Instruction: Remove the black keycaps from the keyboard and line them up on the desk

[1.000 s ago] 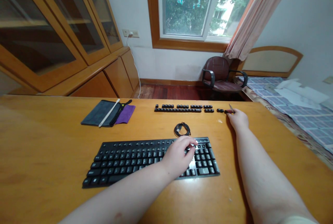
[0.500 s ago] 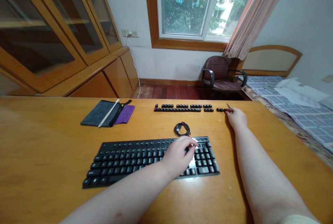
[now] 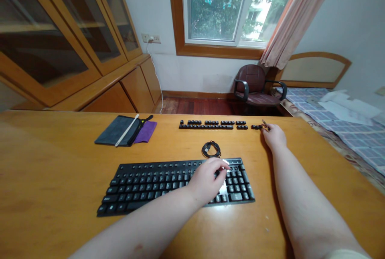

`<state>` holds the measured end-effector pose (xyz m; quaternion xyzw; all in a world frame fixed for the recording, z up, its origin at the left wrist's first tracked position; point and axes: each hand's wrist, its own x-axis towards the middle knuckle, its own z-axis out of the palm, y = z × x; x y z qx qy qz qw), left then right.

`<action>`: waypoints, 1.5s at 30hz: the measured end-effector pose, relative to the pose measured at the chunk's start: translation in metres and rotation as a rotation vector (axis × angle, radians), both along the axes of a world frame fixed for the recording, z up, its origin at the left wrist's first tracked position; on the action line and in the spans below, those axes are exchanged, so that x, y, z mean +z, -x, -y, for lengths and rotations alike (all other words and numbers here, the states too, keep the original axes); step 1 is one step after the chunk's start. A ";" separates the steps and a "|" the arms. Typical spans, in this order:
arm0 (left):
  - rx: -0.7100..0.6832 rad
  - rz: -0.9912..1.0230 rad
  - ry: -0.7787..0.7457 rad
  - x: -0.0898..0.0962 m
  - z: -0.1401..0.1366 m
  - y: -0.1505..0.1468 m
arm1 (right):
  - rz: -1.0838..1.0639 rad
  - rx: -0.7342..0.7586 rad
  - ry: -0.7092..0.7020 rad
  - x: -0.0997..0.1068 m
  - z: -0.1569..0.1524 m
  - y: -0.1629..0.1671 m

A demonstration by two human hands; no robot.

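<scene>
A black keyboard (image 3: 141,187) lies on the wooden desk, with bare spots where keycaps are off along its upper row. My left hand (image 3: 208,179) rests over its right part, fingers bent above the number pad and thumb apart from the index finger; nothing shows in it. Further right, my right hand (image 3: 274,136) is closed on a small, thin, brownish tool (image 3: 264,124), whose kind I cannot make out. Its fingertips are beside a short group of black keycaps (image 3: 256,127). Other keycaps (image 3: 207,126) stand in two rows along the far desk edge.
A coiled black cable (image 3: 211,149) lies behind the keyboard. At the left are a grey pouch (image 3: 110,132), a white stick (image 3: 126,131) across it and a purple cloth (image 3: 146,132). Beyond the desk stand a chair (image 3: 254,84) and a bed (image 3: 345,110).
The tool in my right hand has tilted slightly at the keycaps. My left hand stays over the keyboard. The whole view has shifted a little.
</scene>
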<state>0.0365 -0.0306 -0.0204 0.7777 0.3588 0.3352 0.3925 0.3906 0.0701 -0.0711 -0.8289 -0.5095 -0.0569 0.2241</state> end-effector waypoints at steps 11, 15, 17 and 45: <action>-0.006 0.006 0.001 0.001 -0.001 0.000 | 0.067 0.274 -0.024 -0.002 -0.003 0.012; -0.004 0.011 -0.001 0.001 0.000 -0.001 | 0.051 0.266 -0.011 -0.006 -0.005 0.008; -0.006 0.012 -0.002 0.001 0.000 -0.001 | 0.043 0.266 -0.015 -0.007 -0.005 0.006; -0.005 -0.001 -0.004 -0.001 0.000 0.000 | -0.120 0.151 -0.069 -0.002 -0.005 0.008</action>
